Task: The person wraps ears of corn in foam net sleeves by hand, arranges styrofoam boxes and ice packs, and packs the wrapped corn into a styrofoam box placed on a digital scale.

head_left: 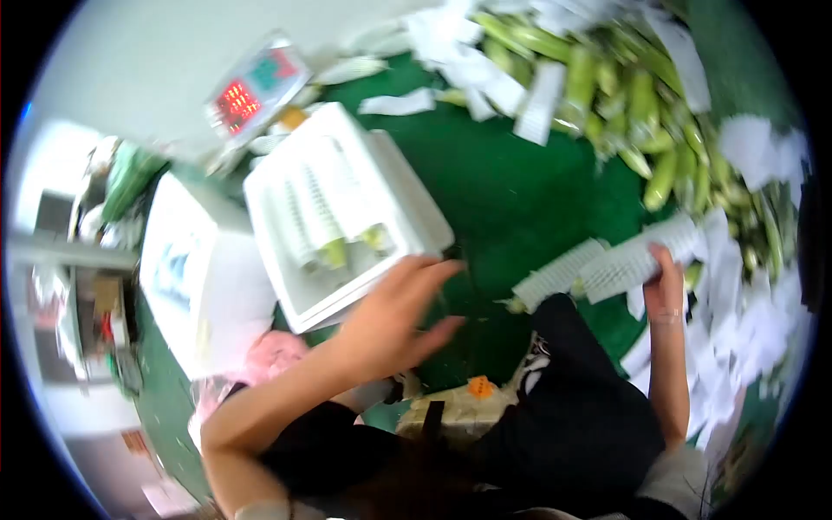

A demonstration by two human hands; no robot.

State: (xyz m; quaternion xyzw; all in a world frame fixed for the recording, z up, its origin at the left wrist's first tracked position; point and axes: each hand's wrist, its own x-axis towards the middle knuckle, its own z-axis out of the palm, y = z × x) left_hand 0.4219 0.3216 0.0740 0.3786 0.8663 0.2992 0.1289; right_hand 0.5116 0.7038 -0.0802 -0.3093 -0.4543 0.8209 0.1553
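My right hand (666, 282) is closed on the near side of a long vegetable wrapped in white, dotted or printed sheeting (637, 260). Just left of it, by my knee, lies a second white-wrapped vegetable (559, 273) with a pale green tip showing. My left hand (400, 303) is slightly blurred, fingers apart and holding nothing, near the front right corner of a white foam box (299, 308). Inside that box, several wrapped vegetables (325, 212) lie side by side, their green ends showing.
Long green vegetables (641, 108) are heaped at the upper right, with loose white sheets (745, 347) around them. A scale with a red display (247, 95) stands behind the box. Another white foam box (208, 286) and a pink bag (273, 355) are at left. The floor (485, 186) is green.
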